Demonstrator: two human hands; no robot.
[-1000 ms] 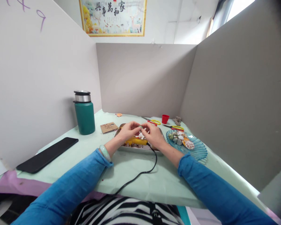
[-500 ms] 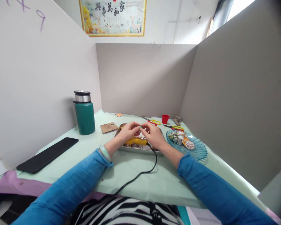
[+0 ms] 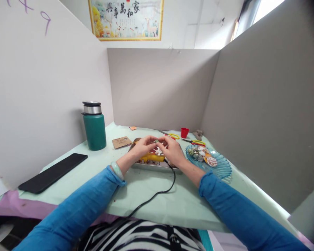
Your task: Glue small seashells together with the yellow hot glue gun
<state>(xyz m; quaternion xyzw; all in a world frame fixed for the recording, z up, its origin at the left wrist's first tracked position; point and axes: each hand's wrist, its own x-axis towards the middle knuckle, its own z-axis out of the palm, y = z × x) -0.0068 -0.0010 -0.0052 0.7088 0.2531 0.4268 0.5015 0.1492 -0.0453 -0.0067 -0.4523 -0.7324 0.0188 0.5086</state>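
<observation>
A small green piece [image 3: 156, 141] is pinched between the fingertips of both hands, above a metal tray. My left hand [image 3: 144, 145] holds it from the left, with a pale green bangle on the wrist. From the right, my right hand [image 3: 170, 148] grips the same piece. Below them, the tray [image 3: 157, 169] holds a yellow corded tool [image 3: 153, 158] and small bits that the hands partly cover. Right of the tray sits a blue glass plate [image 3: 225, 169] with several decorated round pieces [image 3: 211, 161] and green ones.
A green bottle [image 3: 94, 130] and a black flat case [image 3: 53, 172] stand on the left. Beyond the tray are a brown card [image 3: 121, 142], two scissors [image 3: 197, 142], and a red cup [image 3: 184, 132]. A black cable [image 3: 157, 194] runs toward the front edge. Grey panels surround the table.
The fingertips and the green piece between them have shifted very slightly, showing a little more of the piece. Everything else stays where it was.
</observation>
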